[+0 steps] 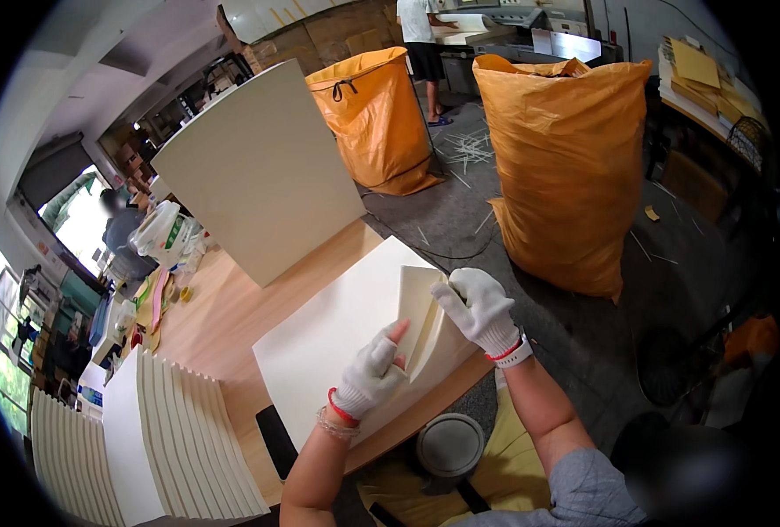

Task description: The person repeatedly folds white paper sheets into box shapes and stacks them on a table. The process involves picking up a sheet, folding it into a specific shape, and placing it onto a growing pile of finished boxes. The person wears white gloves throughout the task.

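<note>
Over the bench, a folded piece of cream-white card [418, 307] stands between my hands, with a narrow fold along its right side. My right hand [478, 309], in a white knitted glove with a red cuff, grips its upper right edge. At its lower left side is my left hand [370, 376], gloved too, with bare fingertips curled against the card. A large white sheet [319, 338] lies flat beneath them. The underside of the card is hidden.
Stacked white boards [188, 430] stand at the left, near a black phone [275, 442]. A tall cream panel [267, 167] rises at the far side. Orange sacks [565, 167] stand beyond the bench, and a grey round container [450, 443] sits below its front edge.
</note>
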The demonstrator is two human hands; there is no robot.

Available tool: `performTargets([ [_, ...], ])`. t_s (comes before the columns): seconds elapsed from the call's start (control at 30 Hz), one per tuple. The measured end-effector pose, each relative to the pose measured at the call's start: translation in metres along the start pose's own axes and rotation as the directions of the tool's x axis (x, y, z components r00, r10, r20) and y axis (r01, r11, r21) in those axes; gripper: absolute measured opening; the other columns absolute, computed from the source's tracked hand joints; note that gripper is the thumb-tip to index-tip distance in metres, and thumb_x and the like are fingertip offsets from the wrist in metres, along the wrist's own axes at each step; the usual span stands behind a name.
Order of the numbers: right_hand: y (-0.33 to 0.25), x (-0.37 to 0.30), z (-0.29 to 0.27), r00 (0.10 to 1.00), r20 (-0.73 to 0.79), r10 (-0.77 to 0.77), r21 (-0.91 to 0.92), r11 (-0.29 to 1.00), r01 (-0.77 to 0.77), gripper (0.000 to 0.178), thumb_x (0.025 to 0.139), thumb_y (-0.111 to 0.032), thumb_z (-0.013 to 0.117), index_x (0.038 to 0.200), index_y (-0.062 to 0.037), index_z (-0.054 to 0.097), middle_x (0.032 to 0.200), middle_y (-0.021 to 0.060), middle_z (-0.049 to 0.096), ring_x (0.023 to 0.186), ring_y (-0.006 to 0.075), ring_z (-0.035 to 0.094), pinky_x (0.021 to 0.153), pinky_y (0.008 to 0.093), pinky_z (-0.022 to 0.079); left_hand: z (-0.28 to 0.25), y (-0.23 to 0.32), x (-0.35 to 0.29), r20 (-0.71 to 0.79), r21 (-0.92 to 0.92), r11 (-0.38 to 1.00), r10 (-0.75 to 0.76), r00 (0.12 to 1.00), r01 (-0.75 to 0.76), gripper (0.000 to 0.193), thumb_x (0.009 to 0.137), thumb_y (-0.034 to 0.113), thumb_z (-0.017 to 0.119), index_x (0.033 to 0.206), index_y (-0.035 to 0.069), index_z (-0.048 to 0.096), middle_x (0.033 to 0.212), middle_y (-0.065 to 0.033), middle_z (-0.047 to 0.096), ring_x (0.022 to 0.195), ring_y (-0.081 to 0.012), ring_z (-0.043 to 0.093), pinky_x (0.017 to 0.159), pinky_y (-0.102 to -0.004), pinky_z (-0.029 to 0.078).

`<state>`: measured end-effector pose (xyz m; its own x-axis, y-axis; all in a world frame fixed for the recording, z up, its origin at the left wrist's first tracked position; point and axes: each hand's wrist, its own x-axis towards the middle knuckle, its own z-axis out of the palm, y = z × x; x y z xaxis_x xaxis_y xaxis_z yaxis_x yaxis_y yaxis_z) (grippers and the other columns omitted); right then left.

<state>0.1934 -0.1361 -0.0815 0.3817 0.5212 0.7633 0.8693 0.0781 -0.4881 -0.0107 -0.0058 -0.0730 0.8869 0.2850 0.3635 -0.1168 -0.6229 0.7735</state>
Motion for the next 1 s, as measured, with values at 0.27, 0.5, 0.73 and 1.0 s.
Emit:
performTargets([
  [0.27, 0.0, -0.001, 0.002, 0.979, -0.036, -0.201, -0.235, 0.954, 0.187, 0.016, 0.1, -0.016, 0.06, 0.092, -0.003, 0.063, 0.076, 0.0131, 0.052, 0.07, 0.0335, 0.057, 0.061, 0.0444, 0.045, -0.007, 0.001, 0.005, 0.101, 0.068, 0.997, 0.038, 0.994, -0.045, 0.045, 0.082, 0.016, 0.084, 0.122, 0.003, 0.067, 0.14, -0.0195, 0.058, 0.118, -0.0366, 0.064, 0.097, -0.039, 0.052],
  [0.5, -0.013, 0.003, -0.005, 0.999, 0.001, 0.043, -0.004, 0.999, -0.043, 0.014, 0.101, -0.015, 0.06, 0.093, -0.0035, 0.064, 0.076, 0.0132, 0.053, 0.071, 0.0331, 0.058, 0.063, 0.0445, 0.046, -0.006, 0.001, 0.004, 0.087, 0.247, 0.958, 0.128, 0.988, -0.146, 0.041, 0.082, 0.012, 0.081, 0.12, 0.003, 0.067, 0.142, -0.021, 0.056, 0.116, -0.0379, 0.064, 0.097, -0.0397, 0.053],
  [0.73, -0.008, 0.001, 0.002, 0.994, -0.06, -0.09, -0.116, 0.99, 0.083, 0.022, 0.1, -0.019, 0.063, 0.085, -0.0023, 0.062, 0.073, 0.0141, 0.052, 0.07, 0.0341, 0.057, 0.064, 0.045, 0.046, -0.006, 0.004, 0.006, 0.127, 0.174, 0.983, 0.041, 0.991, -0.063, 0.042, 0.081, 0.011, 0.082, 0.119, 0.002, 0.069, 0.148, -0.0246, 0.052, 0.124, -0.0392, 0.061, 0.101, -0.0406, 0.05],
  [1.0, -0.01, 0.0, 0.003, 0.996, -0.092, 0.014, -0.008, 1.0, -0.015, 0.023, 0.1, -0.02, 0.065, 0.083, -0.0045, 0.059, 0.073, 0.0145, 0.051, 0.068, 0.0347, 0.056, 0.062, 0.0455, 0.046, -0.006, 0.0, 0.004, 0.108, 0.182, 0.98, 0.064, 0.992, -0.083, 0.043, 0.084, 0.01, 0.078, 0.126, 0.005, 0.068, 0.15, -0.0261, 0.049, 0.129, -0.0399, 0.058, 0.104, -0.0414, 0.048],
])
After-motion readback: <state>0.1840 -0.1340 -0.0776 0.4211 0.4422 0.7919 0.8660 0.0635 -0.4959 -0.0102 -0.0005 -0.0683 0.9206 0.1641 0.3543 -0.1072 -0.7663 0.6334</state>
